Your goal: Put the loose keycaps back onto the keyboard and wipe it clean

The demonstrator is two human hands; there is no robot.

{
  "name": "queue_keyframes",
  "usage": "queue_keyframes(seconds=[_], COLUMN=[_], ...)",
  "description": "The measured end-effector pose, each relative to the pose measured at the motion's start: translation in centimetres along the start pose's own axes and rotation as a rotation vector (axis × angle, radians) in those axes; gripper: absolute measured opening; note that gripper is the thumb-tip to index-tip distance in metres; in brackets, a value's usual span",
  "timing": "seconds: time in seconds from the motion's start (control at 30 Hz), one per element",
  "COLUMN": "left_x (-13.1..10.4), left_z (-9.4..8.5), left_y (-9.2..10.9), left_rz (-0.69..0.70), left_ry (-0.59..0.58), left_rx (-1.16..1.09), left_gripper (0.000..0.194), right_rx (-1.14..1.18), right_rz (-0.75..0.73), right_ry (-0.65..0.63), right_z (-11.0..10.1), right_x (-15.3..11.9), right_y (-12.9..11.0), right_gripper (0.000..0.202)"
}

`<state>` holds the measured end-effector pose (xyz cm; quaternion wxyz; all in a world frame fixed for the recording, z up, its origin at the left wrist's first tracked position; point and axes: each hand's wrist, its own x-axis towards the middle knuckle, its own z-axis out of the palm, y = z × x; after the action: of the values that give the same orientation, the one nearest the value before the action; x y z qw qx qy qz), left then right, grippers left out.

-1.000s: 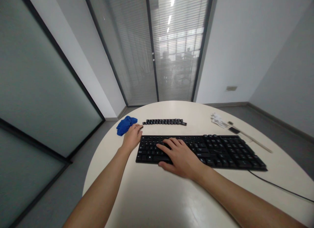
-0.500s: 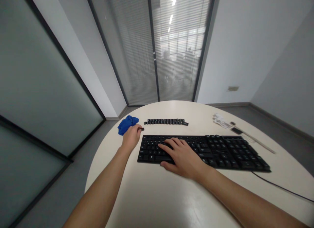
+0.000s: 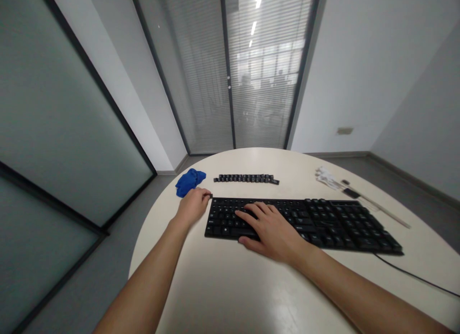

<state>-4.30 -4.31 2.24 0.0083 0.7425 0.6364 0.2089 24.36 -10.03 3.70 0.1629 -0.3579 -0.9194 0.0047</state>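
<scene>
Your right hand (image 3: 271,233) lies across the left half of the black keyboard (image 3: 345,224), palm down with its fingers apart, the thumb at the near edge; it grips nothing. That spread hand probably steadies the keyboard against sliding. The keyboard itself runs from the middle of the frame to the lower right, angled a little and within easy reach of both your hands.

At its far left corner, your left hand (image 3: 192,204) has thumb and fingers brought together on a small dark piece (image 3: 211,196), perhaps a keycap, though it is too small to be sure. A fingertip pinch like this suits something so little, and it leaves the keys in your view.

Beyond the keyboard, near the middle of the frame, small black keycaps (image 3: 246,178) sit in a tight line, likely set out that way to keep them together and in order. The blue cloth (image 3: 189,180) is bunched just beyond your left hand, out of the keyboard's way. Right of centre, a crumpled white item (image 3: 326,177), a dark block (image 3: 351,193) and a thin stick (image 3: 386,213) lie on the pale table (image 3: 223,286), off to one side. The cable (image 3: 413,275) trails from the keyboard's near edge to the right, clear of your palms.
</scene>
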Motion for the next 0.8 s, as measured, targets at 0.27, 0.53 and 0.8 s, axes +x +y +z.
queue_keyframes(seconds=[0.27,0.53,0.8], left_x=[-0.1,-0.7,-1.5], left_z=[-0.8,-3.6,-4.6], left_y=[0.4,2.7,3.1], left_rz=[-0.043,-0.123,-0.093], left_ry=[0.003,-0.124,-0.286], left_rx=[-0.052,-0.166,-0.091], left_gripper=[0.024,0.023,0.020], right_rx=[0.008,0.004,0.000], right_rz=[0.004,0.006,0.002], right_ry=[-0.010,-0.011,0.006], right_z=[0.1,0.1,0.2], right_x=[0.0,0.1,0.0], right_y=[0.0,0.0,0.1], right_gripper=[0.060,0.060,0.061])
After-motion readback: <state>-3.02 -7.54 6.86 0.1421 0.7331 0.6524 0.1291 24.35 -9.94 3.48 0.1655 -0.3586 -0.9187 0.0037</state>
